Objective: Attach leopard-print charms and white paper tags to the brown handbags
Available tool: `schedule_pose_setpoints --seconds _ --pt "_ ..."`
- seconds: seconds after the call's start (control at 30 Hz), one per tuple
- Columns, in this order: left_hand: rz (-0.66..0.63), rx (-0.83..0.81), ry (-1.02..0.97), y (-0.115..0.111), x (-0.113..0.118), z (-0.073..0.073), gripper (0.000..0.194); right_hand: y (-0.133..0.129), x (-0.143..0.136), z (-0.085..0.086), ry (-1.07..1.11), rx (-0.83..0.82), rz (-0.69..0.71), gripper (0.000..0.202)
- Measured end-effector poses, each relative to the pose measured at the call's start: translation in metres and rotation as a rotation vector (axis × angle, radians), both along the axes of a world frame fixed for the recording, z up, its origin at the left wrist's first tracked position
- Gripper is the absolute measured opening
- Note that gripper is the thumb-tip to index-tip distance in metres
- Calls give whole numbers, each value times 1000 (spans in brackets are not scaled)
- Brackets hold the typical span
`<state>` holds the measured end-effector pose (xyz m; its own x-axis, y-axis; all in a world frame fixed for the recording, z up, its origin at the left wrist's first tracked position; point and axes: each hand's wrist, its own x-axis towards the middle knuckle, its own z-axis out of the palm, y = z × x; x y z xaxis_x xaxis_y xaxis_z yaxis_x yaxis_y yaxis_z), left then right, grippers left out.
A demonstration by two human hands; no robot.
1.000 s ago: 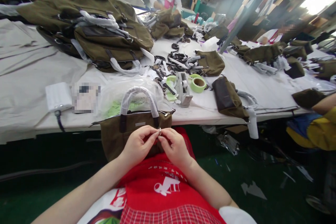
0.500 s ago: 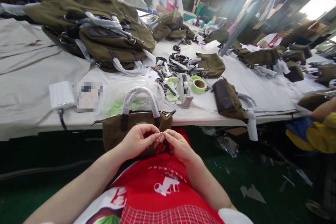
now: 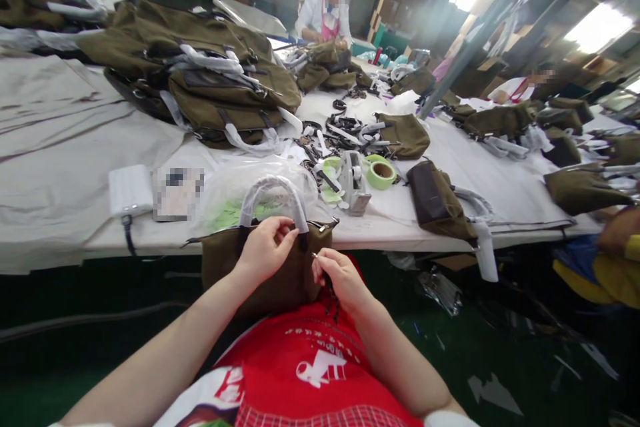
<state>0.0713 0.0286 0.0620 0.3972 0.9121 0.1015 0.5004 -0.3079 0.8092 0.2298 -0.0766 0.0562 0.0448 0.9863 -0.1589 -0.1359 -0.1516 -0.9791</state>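
Observation:
An olive bag [image 3: 220,260] hangs upright at the table's front edge, its zipper along the top and its arched handle [image 3: 274,181] wrapped in clear plastic. My left hand [image 3: 267,247] is at the base of the handle's right end, thumb and fingers pinched there; the handle's base lies at the fingertips. To the right and slightly lower, my right hand [image 3: 340,277] pinches a small metal ring [image 3: 315,255], with dark straps [image 3: 331,303] dangling below the fingers. The ring is apart from the bag's handle.
Behind the bag lie a clear plastic bag [image 3: 255,180], a tape dispenser [image 3: 354,185], green tape [image 3: 381,172] and dark straps. A white box [image 3: 130,191] sits left, a small bag [image 3: 437,201] right. Stacked bags [image 3: 210,73] and a person [image 3: 327,7] are farther back.
My hands have moved apart. The left went up to the handle's base, while the right stays lower with the metal ring. The camera view has shifted slightly.

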Motion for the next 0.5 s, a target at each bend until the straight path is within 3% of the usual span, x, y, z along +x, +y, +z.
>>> schedule_pose_setpoints --seconds 0.07,0.2,0.27,0.4,0.5 --pt "88 54 133 21 8 -9 41 13 4 -7 -202 71 -59 27" --pt "-84 -180 91 53 30 -23 38 43 10 -23 -469 119 -137 26" --pt "-126 -213 5 59 37 -25 39 53 12 -30 -547 110 -184 26" --pt "-162 -153 -87 61 32 -18 39 59 12 -36 -686 107 -219 27" --pt "-180 -13 49 54 24 -8 33 62 8 -35 -838 95 -205 25"
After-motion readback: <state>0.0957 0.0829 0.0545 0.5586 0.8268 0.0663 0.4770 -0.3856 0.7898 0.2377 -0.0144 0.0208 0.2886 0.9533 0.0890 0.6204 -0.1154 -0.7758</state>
